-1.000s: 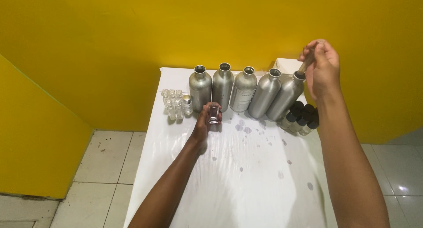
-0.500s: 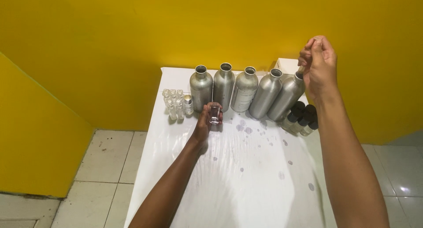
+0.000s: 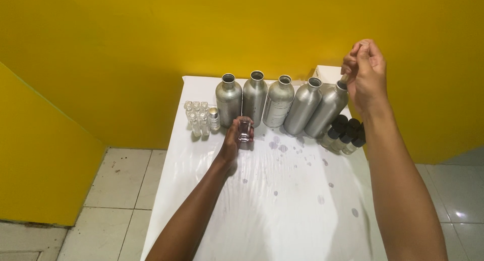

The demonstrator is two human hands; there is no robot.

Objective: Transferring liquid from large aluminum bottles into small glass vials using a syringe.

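My left hand [image 3: 231, 144] wraps a small clear glass bottle [image 3: 244, 129] upright on the stained white tabletop [image 3: 282, 200]; my right hand [image 3: 366, 74] pinches a thin dropper [image 3: 344, 80] at the rightmost silver aluminium bottle's [image 3: 327, 108] mouth. Four more silver bottles [image 3: 254, 103] between, clear vials [image 3: 197, 118] leftward, yellow wall [image 3: 126, 49] behind.

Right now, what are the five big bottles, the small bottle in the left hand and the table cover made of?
Five big bottles: likely brushed aluminium, matte grey with soft highlights and open threaded necks. Small bottle in the left hand: clear, glass or hard plastic, can't tell which; the fingers show through it. Table cover: looks like a glossy white plastic sheet, wrinkled, with sheen and dark spots.
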